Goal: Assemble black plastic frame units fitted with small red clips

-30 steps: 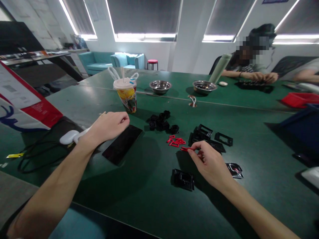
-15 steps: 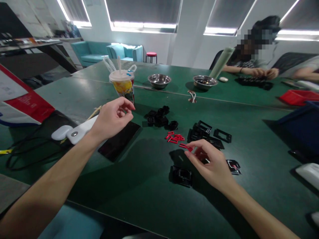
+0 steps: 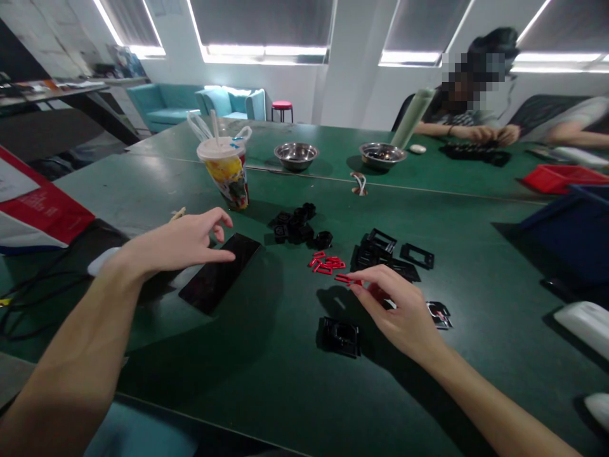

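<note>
My right hand (image 3: 397,308) pinches a small red plastic piece (image 3: 355,282) between thumb and index finger. Just beyond the fingertips lie several more small red rectangular pieces (image 3: 324,269). My left hand (image 3: 183,242) hovers with thumb and fingers apart, holding nothing, above a dark phone (image 3: 216,279). Nearest me on the table is a black plastic assembly (image 3: 340,337). A black and silver part (image 3: 440,315) is partly covered by my right hand. Flat black frames (image 3: 373,259) are heaped behind that hand, and chunky black parts (image 3: 295,223) sit left of them.
A lidded drink cup (image 3: 223,171) stands beyond my left hand. Two steel bowls (image 3: 295,157) are farther back, the right one holding dark bits. A blue bin (image 3: 571,235) and red tray (image 3: 566,179) are at right. Across the table (image 3: 266,393), a person handles dark parts.
My left hand has moved left and lower, its fingers spreading wider apart. The right hand stays by the red pieces, still pinching one. The whole view has shifted slightly.
</note>
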